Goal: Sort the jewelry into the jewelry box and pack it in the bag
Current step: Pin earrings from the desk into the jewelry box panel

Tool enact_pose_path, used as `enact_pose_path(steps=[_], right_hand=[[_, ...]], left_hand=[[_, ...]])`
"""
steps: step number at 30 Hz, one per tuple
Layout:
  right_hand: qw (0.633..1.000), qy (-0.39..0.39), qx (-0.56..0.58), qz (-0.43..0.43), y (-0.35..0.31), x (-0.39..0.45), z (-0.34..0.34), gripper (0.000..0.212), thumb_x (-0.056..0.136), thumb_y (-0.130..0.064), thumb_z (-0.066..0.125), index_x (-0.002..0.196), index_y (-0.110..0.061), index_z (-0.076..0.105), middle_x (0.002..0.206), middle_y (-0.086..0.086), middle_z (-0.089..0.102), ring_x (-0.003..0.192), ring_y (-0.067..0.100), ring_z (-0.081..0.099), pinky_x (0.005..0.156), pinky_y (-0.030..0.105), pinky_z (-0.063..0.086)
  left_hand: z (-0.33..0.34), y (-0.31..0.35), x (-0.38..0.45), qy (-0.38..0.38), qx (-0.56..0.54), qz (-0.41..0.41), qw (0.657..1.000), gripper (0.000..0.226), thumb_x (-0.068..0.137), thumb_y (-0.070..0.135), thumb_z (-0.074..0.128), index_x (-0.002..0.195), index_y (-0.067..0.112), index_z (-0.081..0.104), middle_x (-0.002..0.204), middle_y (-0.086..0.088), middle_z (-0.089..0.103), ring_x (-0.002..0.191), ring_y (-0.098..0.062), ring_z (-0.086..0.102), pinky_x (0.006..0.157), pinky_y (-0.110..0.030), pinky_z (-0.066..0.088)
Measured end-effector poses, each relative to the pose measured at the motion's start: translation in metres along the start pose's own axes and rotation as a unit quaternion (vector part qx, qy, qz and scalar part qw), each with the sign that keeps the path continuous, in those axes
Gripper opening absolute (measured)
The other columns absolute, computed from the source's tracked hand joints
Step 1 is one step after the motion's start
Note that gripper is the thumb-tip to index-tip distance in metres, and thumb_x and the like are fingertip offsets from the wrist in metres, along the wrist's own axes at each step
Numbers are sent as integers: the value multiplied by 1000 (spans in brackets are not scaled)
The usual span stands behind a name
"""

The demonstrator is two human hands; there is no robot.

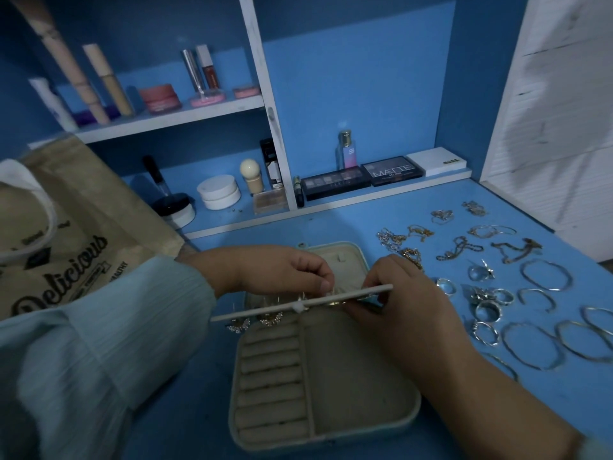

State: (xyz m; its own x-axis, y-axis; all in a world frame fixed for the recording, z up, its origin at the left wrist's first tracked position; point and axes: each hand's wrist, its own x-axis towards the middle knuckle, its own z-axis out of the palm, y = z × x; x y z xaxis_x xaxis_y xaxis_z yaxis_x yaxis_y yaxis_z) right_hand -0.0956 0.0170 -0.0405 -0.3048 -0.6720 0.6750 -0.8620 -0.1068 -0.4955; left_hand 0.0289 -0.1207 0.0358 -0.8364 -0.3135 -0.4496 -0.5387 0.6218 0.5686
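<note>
Both the left hand (292, 272) and right hand (398, 293) pinch the earring panel (298, 302) above the open jewelry box (325, 386), fitting earrings (255, 322). Its ring rolls look empty; rings (487, 310), bangles (530, 343) and chains (457, 250) lie right of the right hand, and the bag (66, 227) waits unpacked, so most remains.

One jewelry box (326, 386), open on the bench (391, 210), with one earring panel (265, 312) held above it by two hands, left hand (282, 268) and right hand (398, 293); two earrings (255, 322) dangling from that panel (others hidden or blurred). One printed bag (76, 227) at the left. About six bangles (534, 345) along the right, roughly six rings (487, 312) and some seven small chain heaps (457, 249) (tangled, so counts approximate); two eyeshadow palettes (365, 179) and one perfume bottle (345, 151) behind.
</note>
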Motion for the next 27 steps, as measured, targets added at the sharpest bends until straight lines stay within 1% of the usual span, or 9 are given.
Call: enact_pose_path(steps=[2, 3, 7, 10, 12, 17, 21, 24, 27], right_hand=[[1000, -1, -5, 1, 1, 0, 1, 32, 65, -47, 57, 62, -17, 45, 65, -11, 39, 54, 9, 36, 50, 7, 20], [1000, -2, -5, 3, 1, 0, 1, 32, 65, -47, 56, 62, -17, 45, 65, -11, 39, 54, 9, 37, 50, 7, 20], [1000, -8, 11, 4, 0, 0, 0, 35, 67, -51, 49, 62, -16, 45, 66, -9, 40, 55, 10, 38, 48, 11, 22], [1000, -11, 11, 4, 1, 0, -1, 34, 68, -51, 48, 63, -18, 44, 66, -9, 40, 55, 10, 37, 48, 10, 22], [1000, -10, 6, 3, 1, 0, -1, 34, 68, -50, 49, 62, -17, 45, 65, -10, 39, 55, 10, 37, 48, 9, 21], [1000, -10, 11, 8, 1, 0, -1, 36, 67, -51, 49, 62, -16, 45, 65, -9, 41, 54, 10, 38, 48, 11, 22], [1000, -7, 9, 7, 0, 0, 0, 36, 68, -51, 48, 62, -16, 45, 65, -9, 41, 55, 10, 37, 48, 11, 22], [1000, -8, 6, 5, 0, 0, -1, 35, 68, -50, 48, 62, -15, 45, 64, -9, 40, 54, 10, 36, 48, 10, 21], [1000, -5, 3, 1, 1, 0, -1, 35, 68, -49, 49, 62, -16, 45, 65, -10, 38, 54, 9, 35, 47, 11, 18]], left_hand=[[2, 0, 0, 13, -34, -1, 999, 16, 95, 23, 49, 86, 30, 59, 77, 18, 58, 71, 5, 52, 72, -9, 42], [4, -1, 1, 16, -44, 0, 999, 16, 95, 23, 49, 86, 30, 59, 77, 19, 59, 72, 5, 52, 72, -10, 42], [9, -4, 4, 9, -59, 3, 998, 14, 94, 27, 52, 85, 33, 62, 79, 16, 60, 80, -13, 50, 79, -35, 42], [8, -5, 2, 4, -89, 8, 996, 13, 90, 34, 54, 82, 38, 64, 83, 12, 62, 83, -20, 50, 80, -41, 40], [8, -6, 0, 2, -108, 12, 994, 13, 89, 32, 55, 82, 38, 65, 85, 8, 62, 84, -21, 50, 81, -41, 41], [9, -8, 2, 5, -107, 11, 994, 13, 93, 21, 53, 86, 28, 62, 79, 16, 62, 79, -6, 53, 79, -27, 44], [8, -7, 1, 17, -115, 16, 993, 14, 93, 16, 52, 87, 25, 60, 73, 22, 62, 71, 7, 55, 70, -10, 43], [9, -7, 0, 21, -112, 15, 993, 13, 93, 17, 52, 88, 25, 60, 72, 24, 61, 70, 9, 54, 68, -7, 42], [10, -9, 1, 22, -114, 18, 993, 13, 94, 18, 52, 88, 26, 60, 74, 23, 61, 72, 7, 54, 71, -9, 43]])
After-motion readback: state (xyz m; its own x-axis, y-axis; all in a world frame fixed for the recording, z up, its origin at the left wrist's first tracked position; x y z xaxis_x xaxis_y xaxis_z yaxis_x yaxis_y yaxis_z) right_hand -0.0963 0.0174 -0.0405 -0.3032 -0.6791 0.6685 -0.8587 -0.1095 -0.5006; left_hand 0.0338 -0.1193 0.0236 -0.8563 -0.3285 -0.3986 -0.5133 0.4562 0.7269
